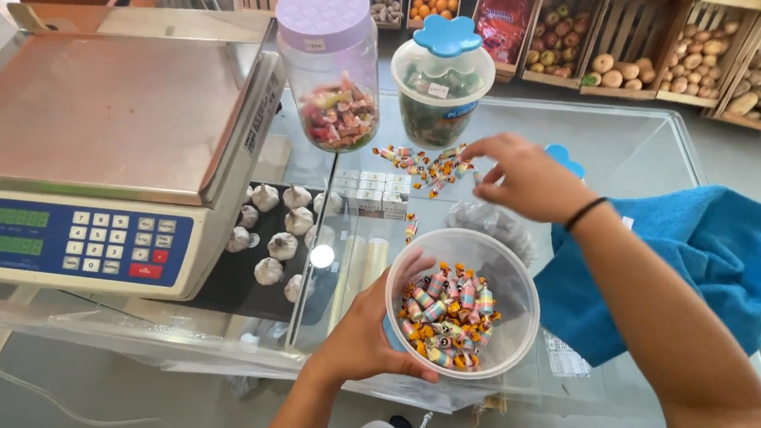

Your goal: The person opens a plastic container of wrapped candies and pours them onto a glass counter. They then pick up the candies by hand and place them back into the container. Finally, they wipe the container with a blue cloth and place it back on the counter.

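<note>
My left hand clamps the plastic tub of wrapped sweets nearest me. At twelve o'clock from it, my right hand, fingers loosely apart, hovers over loose sweets strewn on the glass counter, lying left-right.

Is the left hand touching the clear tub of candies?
Touching. The head view shows the left hand wrapped around the tub, fingers on its wall and rim.

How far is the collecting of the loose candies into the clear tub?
Done: the clear tub, gripped by the left hand, already holds many wrapped candies. In hand: the right hand reaches for the loose candies on the glass counter. Left: that scatter, plus one stray candy.
</note>
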